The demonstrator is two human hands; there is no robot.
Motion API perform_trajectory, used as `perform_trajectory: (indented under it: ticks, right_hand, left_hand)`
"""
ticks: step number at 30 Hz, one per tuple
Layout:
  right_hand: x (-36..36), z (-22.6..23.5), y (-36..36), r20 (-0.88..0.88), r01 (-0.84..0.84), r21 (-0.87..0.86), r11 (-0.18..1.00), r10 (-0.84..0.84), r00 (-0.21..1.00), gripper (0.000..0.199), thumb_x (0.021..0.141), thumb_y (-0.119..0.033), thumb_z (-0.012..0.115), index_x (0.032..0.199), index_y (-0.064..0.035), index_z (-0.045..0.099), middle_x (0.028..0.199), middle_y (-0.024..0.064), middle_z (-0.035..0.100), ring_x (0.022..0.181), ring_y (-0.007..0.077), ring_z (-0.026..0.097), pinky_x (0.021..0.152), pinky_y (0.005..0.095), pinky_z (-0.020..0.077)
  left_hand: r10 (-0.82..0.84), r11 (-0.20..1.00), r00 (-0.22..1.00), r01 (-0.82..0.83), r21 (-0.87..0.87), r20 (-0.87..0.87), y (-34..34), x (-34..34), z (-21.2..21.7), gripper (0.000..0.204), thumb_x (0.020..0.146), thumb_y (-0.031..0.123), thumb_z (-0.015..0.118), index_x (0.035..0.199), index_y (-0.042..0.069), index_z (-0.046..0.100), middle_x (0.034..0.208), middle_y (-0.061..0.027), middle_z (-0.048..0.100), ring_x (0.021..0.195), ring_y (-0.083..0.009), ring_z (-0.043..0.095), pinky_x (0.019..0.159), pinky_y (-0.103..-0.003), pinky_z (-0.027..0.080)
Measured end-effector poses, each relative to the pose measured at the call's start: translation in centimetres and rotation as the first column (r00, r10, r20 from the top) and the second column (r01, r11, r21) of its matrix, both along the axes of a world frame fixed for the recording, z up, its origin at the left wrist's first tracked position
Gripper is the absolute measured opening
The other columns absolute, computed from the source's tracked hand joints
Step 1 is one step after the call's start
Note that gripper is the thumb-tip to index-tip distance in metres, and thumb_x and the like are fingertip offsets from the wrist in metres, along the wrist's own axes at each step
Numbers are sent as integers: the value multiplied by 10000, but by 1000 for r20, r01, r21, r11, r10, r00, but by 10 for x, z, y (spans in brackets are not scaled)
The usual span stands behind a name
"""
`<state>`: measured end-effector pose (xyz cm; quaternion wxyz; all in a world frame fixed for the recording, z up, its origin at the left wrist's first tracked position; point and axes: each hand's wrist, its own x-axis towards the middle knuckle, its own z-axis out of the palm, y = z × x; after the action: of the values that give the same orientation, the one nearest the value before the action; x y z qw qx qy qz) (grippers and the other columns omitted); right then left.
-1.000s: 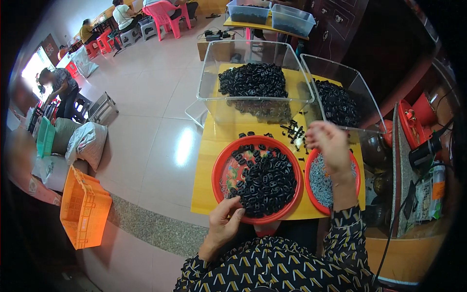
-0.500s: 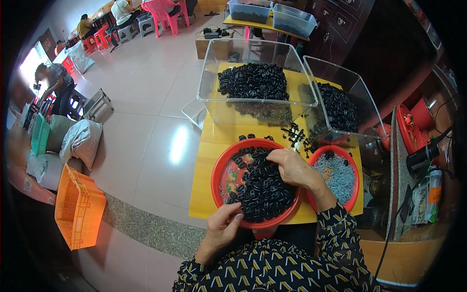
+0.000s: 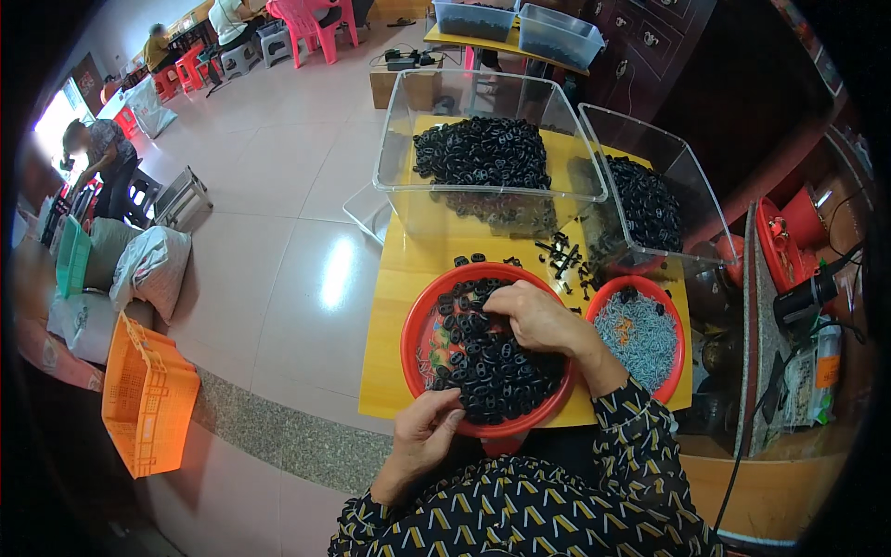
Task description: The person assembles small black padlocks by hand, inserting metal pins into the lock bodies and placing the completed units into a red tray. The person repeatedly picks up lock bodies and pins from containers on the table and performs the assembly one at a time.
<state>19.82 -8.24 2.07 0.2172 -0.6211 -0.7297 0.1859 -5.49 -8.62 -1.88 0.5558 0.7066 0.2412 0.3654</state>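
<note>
A red round basin [image 3: 415, 320] holds a heap of small black oval plastic parts [image 3: 506, 376] with holes in them. Over the far part of this heap my right hand [image 3: 540, 318] reaches in, fingers bent down and drawn together among the pieces. Its fingertips are partly hidden, so what they grip does not show. My left hand [image 3: 427, 434] rests at the basin's near left rim, thumb and fingers pinched together. Anything between them is too small to make out. Right of the basin, a smaller red bowl [image 3: 680, 357] contains many grey screws [image 3: 636, 339].
Two clear plastic bins [image 3: 492, 193] [image 3: 691, 251] of black parts stand behind on the yellow table [image 3: 380, 371]. Loose black pieces [image 3: 560, 255] lie between bins and basin. An orange crate [image 3: 148, 399] sits on the floor at left. Other people work farther back.
My right hand has shifted left and slightly nearer the basin's middle over the black parts. My left hand stays at the rim.
</note>
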Motion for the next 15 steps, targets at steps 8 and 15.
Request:
perform_trajectory:
  ticks: [8, 15]
  right_hand:
    - [22, 18, -13, 48, 78, 152, 985, -86, 995, 279, 637, 58, 459, 859, -11, 613, 839, 154, 603, 822, 322, 560, 751, 385, 442]
    - [-19, 6, -5, 109, -129, -186, 974, 151, 982, 294, 670, 28, 466, 903, -59, 622, 834, 126, 568, 884, 319, 506, 758, 395, 418]
  left_hand:
    - [1, 1000, 1000, 0, -16, 30, 1, -4, -5, 261, 755, -41, 594, 1011, -20, 554, 800, -85, 579, 662, -106, 552, 571, -208, 433]
    - [-8, 999, 999, 10, -53, 34, 1, -2, -1, 255, 756, -34, 599, 1007, -18, 558, 796, -79, 579, 657, -102, 545, 567, -206, 427]
